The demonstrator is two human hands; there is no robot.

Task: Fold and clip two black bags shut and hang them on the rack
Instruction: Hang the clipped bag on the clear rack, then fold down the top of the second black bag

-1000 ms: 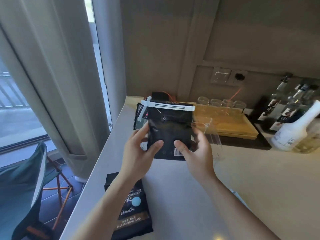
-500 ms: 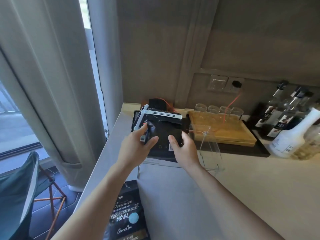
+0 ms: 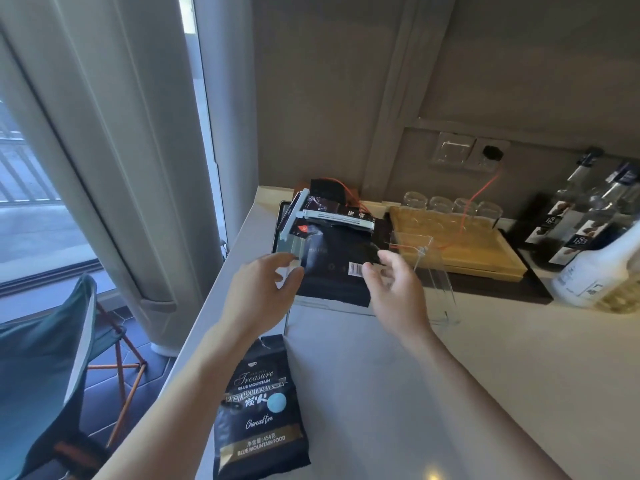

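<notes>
The clipped bag (image 3: 332, 268) is glossy black foil under a white plastic clip (image 3: 337, 218). The rack (image 3: 429, 268) is clear, smooth acrylic. The near bag (image 3: 259, 420) has a matt black printed skin. Pale, smooth counter (image 3: 433, 393); wooden tray (image 3: 485, 251); glass tumblers (image 3: 440, 204).

clipped black bag (image 3: 337, 268): glossy, top folded over and closed by a white bar clip (image 3: 337, 219); it hangs upright in the clear acrylic rack (image 3: 434, 282) at the back of the counter, barcode label facing forward

second black bag (image 3: 259, 415): printed front with a pale blue dot, lying flat and face up at the near counter edge, unclipped
</notes>
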